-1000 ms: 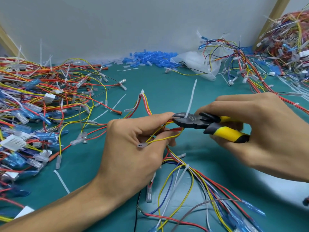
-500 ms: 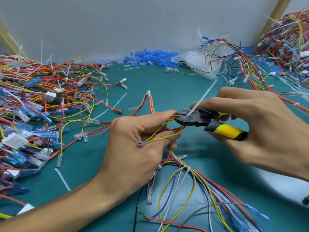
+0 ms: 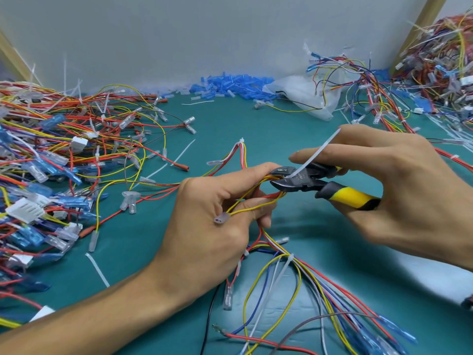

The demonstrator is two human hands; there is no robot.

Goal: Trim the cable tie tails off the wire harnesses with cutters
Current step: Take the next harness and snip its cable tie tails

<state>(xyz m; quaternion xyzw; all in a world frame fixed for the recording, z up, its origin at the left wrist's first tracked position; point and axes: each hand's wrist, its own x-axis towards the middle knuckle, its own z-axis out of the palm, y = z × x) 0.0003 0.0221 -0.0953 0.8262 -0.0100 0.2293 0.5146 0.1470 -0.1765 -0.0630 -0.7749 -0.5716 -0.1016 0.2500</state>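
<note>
Over the green mat (image 3: 230, 124), our left hand (image 3: 217, 213) grips a bundle of wires (image 3: 256, 198) and our right hand (image 3: 384, 180) clasps the cutters (image 3: 302, 179). The white tie tail (image 3: 317, 152), upright a second ago, now leans right across the slightly parted jaws. The cut looks imminent or just made; we cannot tell which. We count two hands, one pair of cutters, one tail at the jaws, and a second tail (image 3: 281, 271) untrimmed below.

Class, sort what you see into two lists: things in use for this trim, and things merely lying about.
In use: left hand, harness, tie tail, cutters, right hand.

Lying about: left harness pile, blue sleeves, plastic bag, loose cut tail, right harness pile.
</note>
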